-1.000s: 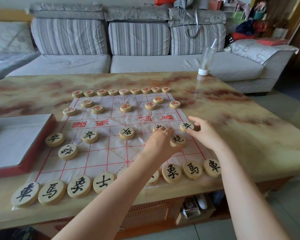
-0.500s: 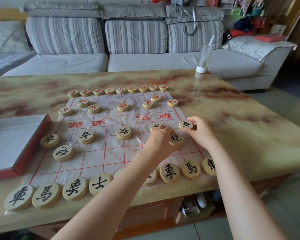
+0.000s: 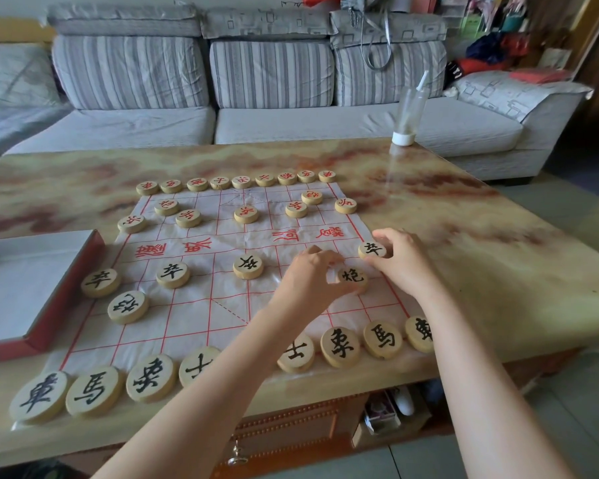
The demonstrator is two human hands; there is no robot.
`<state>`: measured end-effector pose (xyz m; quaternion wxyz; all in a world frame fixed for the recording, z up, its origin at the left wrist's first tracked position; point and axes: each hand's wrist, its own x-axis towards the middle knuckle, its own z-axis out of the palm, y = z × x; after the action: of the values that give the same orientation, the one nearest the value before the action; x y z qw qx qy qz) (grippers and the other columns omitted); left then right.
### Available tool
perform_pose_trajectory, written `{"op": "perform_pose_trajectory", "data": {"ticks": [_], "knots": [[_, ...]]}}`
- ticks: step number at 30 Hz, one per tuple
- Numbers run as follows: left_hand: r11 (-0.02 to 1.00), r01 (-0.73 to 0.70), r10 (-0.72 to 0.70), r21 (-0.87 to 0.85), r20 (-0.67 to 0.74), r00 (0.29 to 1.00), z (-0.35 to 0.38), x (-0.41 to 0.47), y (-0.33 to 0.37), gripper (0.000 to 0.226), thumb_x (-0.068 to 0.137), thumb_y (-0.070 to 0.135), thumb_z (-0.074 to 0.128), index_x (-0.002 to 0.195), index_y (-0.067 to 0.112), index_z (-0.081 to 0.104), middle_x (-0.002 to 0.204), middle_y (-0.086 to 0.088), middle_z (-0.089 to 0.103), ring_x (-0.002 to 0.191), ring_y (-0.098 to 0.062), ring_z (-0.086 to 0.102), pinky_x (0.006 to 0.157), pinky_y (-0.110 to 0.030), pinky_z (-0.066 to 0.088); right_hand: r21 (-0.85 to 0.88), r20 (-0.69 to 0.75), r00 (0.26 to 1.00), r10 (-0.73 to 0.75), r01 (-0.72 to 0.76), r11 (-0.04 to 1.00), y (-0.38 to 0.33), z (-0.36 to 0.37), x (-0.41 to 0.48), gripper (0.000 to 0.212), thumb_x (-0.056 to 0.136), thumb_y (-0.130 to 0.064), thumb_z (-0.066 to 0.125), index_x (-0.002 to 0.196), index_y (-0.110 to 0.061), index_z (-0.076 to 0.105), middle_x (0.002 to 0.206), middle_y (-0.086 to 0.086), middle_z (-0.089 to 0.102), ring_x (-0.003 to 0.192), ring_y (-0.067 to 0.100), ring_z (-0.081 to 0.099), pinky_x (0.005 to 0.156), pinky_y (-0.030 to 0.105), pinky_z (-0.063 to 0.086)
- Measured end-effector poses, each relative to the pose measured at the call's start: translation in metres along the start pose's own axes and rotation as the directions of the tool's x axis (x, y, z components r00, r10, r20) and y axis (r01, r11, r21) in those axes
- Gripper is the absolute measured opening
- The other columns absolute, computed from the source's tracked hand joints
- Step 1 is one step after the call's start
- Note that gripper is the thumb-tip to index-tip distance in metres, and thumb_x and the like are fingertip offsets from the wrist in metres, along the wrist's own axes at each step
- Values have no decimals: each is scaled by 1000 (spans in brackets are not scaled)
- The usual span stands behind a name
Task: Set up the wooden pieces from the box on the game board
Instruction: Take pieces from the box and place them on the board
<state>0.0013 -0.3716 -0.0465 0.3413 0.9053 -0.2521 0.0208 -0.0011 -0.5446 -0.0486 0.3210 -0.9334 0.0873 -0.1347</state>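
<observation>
The game board [image 3: 201,309], a white sheet with red lines, lies on the marble table. Red-lettered wooden pieces [image 3: 246,214] fill the far rows and black-lettered pieces [image 3: 151,378] line the near edge. My left hand [image 3: 308,281] reaches in over the board and pinches the black cannon piece [image 3: 353,277] between thumb and curled fingers. My right hand [image 3: 403,264] pinches a black soldier piece [image 3: 371,249] at the board's right border. Other black soldiers [image 3: 248,266] stand in the row to the left. My left forearm hides part of the near row.
The red-rimmed box [image 3: 66,305] sits at the board's left edge, its grey inside showing no pieces. A clear bottle [image 3: 408,112] stands upside down at the table's far right corner. A striped sofa [image 3: 270,74] runs behind the table. Floor lies to the right.
Both hands have stayed almost in place. My left fingers now cover the soldier piece that showed just above them before. The right hand still holds the edge soldier.
</observation>
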Motion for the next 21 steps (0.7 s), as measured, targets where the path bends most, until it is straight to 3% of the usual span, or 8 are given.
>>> {"op": "perform_pose_trajectory", "data": {"ticks": [3,9,12,17,21], "knots": [[998,2,-1,66,-23,1000,-26,-8,-13,42,79,29,68,118,17,59,116,-4,57,101,-16,57,86,-24,44,12,18,999,-49,49,999,-18,2,-2,48,79,-25,68,124,-16,57,129,7,55,124,23,46,103,34,38],[986,75,-60,146,-102,993,-77,-27,-53,40,82,24,65,121,17,57,119,-4,56,103,-15,57,85,-19,39,48,139,981,-132,127,991,-54,19,-7,46,80,-34,68,123,-24,56,134,-5,53,125,13,44,87,22,31],[980,109,-91,168,-110,990,-86,-34,-70,42,81,26,67,120,17,57,119,-3,57,105,-16,56,85,-21,39,5,181,976,-123,124,992,-61,27,-7,50,82,-38,66,128,-24,53,137,-2,50,125,15,43,86,23,30],[971,127,-114,200,-75,991,-89,-36,-85,47,79,26,68,124,22,54,123,-4,56,110,-18,53,92,-29,41,-12,190,976,-105,109,994,-64,31,-6,52,82,-32,66,131,-26,49,139,1,48,127,18,44,98,30,35],[975,116,-105,191,-64,992,-85,-31,-84,48,81,28,66,126,21,51,129,-4,52,114,-20,52,93,-30,43,-17,212,974,-80,85,996,-65,32,-6,53,83,-30,64,133,-28,47,138,1,49,127,18,44,95,31,36]]}}
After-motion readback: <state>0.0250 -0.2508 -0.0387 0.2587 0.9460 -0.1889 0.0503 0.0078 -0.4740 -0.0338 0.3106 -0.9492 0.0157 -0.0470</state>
